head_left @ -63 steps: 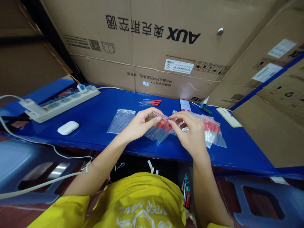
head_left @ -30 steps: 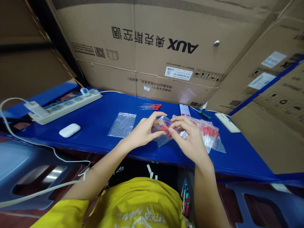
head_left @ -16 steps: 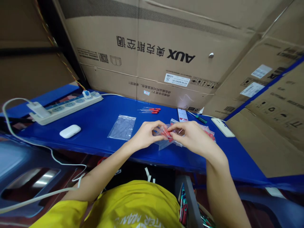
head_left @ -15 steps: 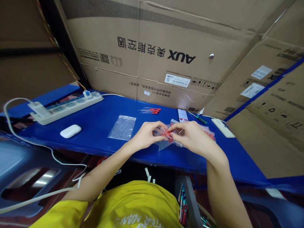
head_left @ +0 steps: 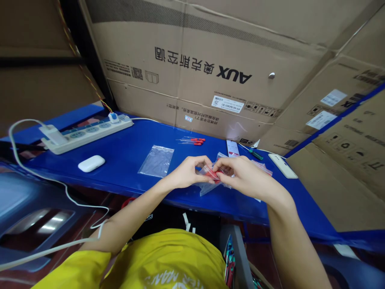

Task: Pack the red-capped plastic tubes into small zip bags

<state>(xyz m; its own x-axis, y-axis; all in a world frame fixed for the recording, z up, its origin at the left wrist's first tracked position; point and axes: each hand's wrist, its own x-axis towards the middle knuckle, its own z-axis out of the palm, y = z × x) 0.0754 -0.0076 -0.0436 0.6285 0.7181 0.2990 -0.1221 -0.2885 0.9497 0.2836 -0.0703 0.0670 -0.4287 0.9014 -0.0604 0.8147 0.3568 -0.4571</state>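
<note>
My left hand (head_left: 188, 173) and my right hand (head_left: 242, 174) meet over the blue table (head_left: 126, 160), both pinching a small clear plastic bag (head_left: 210, 178) that holds red-capped pieces. The fingers of both hands are closed on the bag's upper edge. Behind my right hand lies a pile of more clear bags with red pieces (head_left: 263, 168), mostly hidden. An empty clear bag (head_left: 156, 161) lies flat to the left of my left hand. A few loose red-tipped pieces (head_left: 192, 141) lie farther back on the table.
A white power strip (head_left: 87, 132) with a plugged charger sits at the back left, a white earbud case (head_left: 91, 163) in front of it. A phone (head_left: 232, 147), a green screwdriver (head_left: 255, 153) and a white remote-like bar (head_left: 282, 165) lie at the back right. Cardboard boxes (head_left: 210, 72) wall the table.
Both hands have drawn closer together on the small bag and lowered it toward the table's front edge. The camera view has shifted slightly.
</note>
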